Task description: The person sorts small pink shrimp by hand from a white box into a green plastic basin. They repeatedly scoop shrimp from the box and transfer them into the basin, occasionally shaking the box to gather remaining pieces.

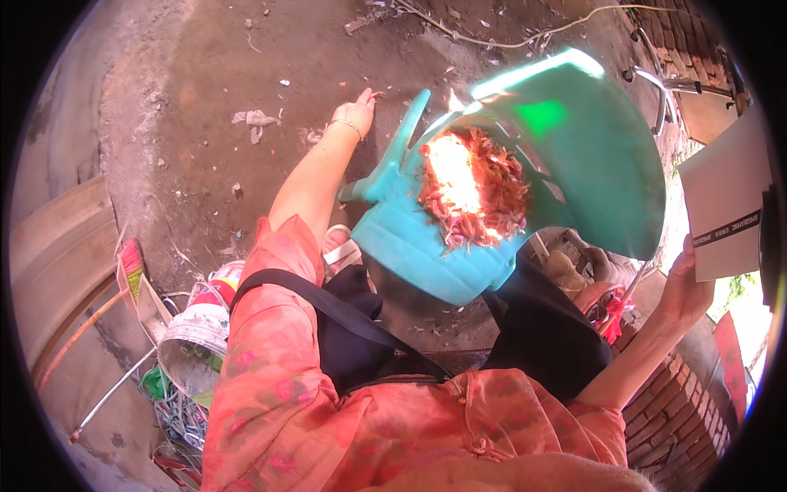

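A teal plastic armchair (pixel 424 234) stands before me, its broad backrest at the right. On its seat lies a heap of small reddish bulbs with dry papery skins (pixel 510 184), partly washed out by bright sunlight. My left hand (pixel 356 117), with a thin bracelet at the wrist, reaches out over the dirt floor, left of the chair's armrest (pixel 411 126). A thin reddish bit shows at its fingertips; whether they hold it is unclear. Out at the far right, my right hand (pixel 681 292) grips the lower edge of a pale flat panel (pixel 728 197) with a dark printed band.
Left of me stand a dirty white bucket (pixel 190 357), a brush with red and yellow bristles (pixel 130 264) and a curved board (pixel 61 240). Bricks (pixel 676 412) are stacked at the lower right. A cable (pixel 516 44) crosses the floor; a metal-legged chair (pixel 661 80) stands beyond.
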The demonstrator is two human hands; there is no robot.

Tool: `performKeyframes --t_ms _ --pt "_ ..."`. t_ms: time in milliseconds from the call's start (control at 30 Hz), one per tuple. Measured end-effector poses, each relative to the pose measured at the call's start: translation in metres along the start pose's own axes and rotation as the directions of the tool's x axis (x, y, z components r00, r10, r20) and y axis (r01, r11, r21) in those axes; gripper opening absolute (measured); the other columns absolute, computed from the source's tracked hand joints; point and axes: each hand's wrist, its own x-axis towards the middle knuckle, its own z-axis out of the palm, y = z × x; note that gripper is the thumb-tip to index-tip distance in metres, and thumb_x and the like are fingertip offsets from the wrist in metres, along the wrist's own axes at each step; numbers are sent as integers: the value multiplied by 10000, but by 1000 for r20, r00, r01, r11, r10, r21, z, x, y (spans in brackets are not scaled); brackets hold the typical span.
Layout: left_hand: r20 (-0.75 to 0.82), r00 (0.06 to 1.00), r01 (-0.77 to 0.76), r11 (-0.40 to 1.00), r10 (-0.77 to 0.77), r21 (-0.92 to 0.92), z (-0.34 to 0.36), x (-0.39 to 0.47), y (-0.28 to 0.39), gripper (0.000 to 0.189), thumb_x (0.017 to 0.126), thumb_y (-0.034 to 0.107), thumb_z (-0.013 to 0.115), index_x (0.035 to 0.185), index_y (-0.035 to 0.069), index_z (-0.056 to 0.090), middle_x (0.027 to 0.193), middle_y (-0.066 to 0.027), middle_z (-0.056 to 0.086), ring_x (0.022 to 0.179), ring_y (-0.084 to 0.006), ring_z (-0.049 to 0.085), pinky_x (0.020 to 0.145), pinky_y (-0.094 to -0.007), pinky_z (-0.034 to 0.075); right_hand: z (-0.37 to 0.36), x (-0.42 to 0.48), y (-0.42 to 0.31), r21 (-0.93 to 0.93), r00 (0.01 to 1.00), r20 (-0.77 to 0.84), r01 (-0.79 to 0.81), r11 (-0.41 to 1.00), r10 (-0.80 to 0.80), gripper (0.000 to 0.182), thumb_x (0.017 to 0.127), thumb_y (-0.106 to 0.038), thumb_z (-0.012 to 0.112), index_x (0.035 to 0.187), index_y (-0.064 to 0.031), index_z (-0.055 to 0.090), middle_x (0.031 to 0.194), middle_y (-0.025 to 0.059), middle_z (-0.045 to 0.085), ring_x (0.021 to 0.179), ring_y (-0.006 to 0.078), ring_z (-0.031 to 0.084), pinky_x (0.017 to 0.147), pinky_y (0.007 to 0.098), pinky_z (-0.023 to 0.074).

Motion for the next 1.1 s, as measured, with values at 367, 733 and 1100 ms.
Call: performKeyframes --t_ms 367,733,1100 --pt "-250 960 -117 628 -128 -769 -117 -76 25 140 871 56 618 991 46 691 937 -102 695 750 -195 700 669 -313 564 25 -15 14 -309 951 -241 114 944 -194 278 879 -28 567 1104 131 530 1073 191 584 936 340 577 830 437 522" --pt "-491 536 -828 540 687 -150 -174 -181 144 423 888 163 661 1278 35 563 1107 -110 685 1005 -195 641 847 -305 521 82 -60 42 -365 999 -20 -39 930 34 305 843 -2 582 1070 189 512 1054 241 613 930 348 667 762 424 622" --pt "-310 917 -398 627 251 -670 -347 -365 197 719 726 490 802 1191 -15 586 1125 -96 647 1015 -184 602 857 -349 524 100 -84 60 -375 984 101 -96 922 144 310 874 -50 542 1125 132 522 1007 230 639 831 306 691 711 374 616"
